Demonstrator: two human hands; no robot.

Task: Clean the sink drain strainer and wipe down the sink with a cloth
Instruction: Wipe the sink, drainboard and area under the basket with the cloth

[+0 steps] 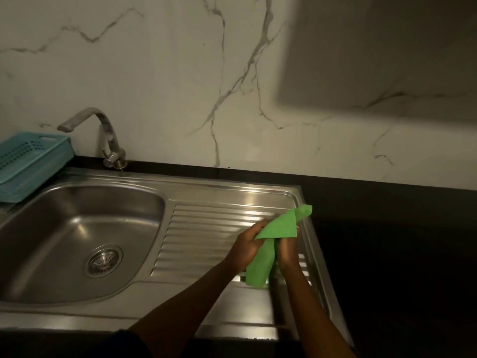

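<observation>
Dim black bench (387,228) holds a stainless steel sink (77,208); left hand (247,248) and right hand (289,252), together, grip a crumpled green cloth (259,264) over its ribbed drainboard (206,228). Round metal drain strainer (104,260) sits in the basin; gloom may hide grime.

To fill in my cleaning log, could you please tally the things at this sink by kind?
green cloth: 1
drain strainer: 1
faucet: 1
blue plastic basket: 1
stainless steel sink: 1
Total: 5
</observation>
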